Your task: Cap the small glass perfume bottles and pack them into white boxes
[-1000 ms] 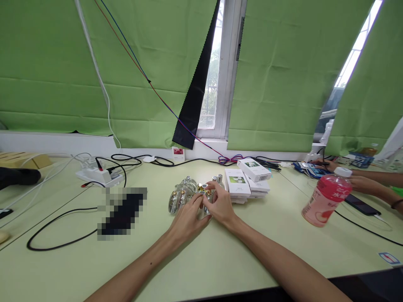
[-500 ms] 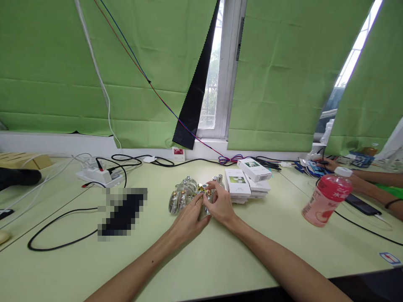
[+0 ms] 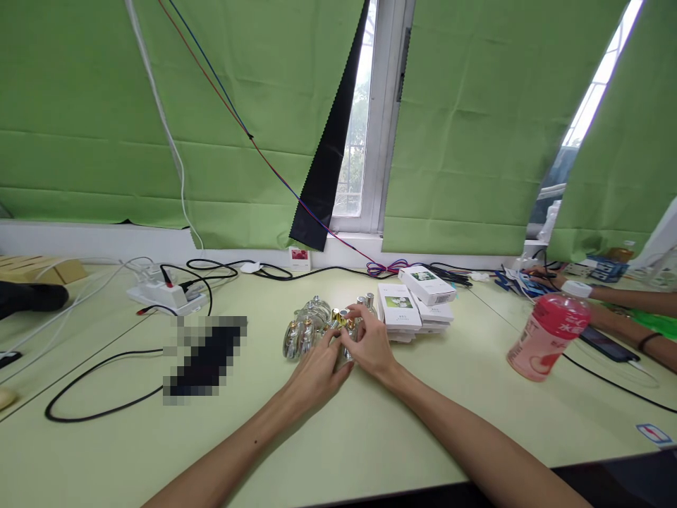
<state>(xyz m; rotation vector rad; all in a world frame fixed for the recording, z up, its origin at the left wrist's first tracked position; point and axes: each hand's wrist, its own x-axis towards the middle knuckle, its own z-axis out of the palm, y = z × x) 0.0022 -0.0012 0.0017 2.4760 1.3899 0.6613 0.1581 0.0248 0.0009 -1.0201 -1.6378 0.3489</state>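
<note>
1. Both hands are almost where they were; the left hand (image 3: 314, 368) has its index finger bent more at the tip than a second ago. At the far right, another person's forearm with a dark wristband (image 3: 647, 341) has shifted further into view.
2. The left hand is partly curled beside the clustered small glass bottles (image 3: 307, 334), near the middle of the table (image 3: 338, 444). The right hand (image 3: 373, 347) has thumb and index finger bent close about a silver cap (image 3: 343, 313). The fingers hide the contact, so I cannot tell whether either hand grips.
3. Just right of the bottles, white cartons (image 3: 398, 299) lie stacked, one tilted carton (image 3: 427, 285) on top. They stand close to the right hand.
4. Well to the right, a pink drink bottle (image 3: 549, 335) with a white cap leans in view, in front of a phone (image 3: 608, 343).
5. On the left are a white power strip (image 3: 169, 296) with plugs in it and a pixelated dark object (image 3: 206, 358). Black cables run behind the bottles.
6. The glass bottles look clear, with gold or silver tops; their contents are too small to tell. The cartons' insides are hidden.
</note>
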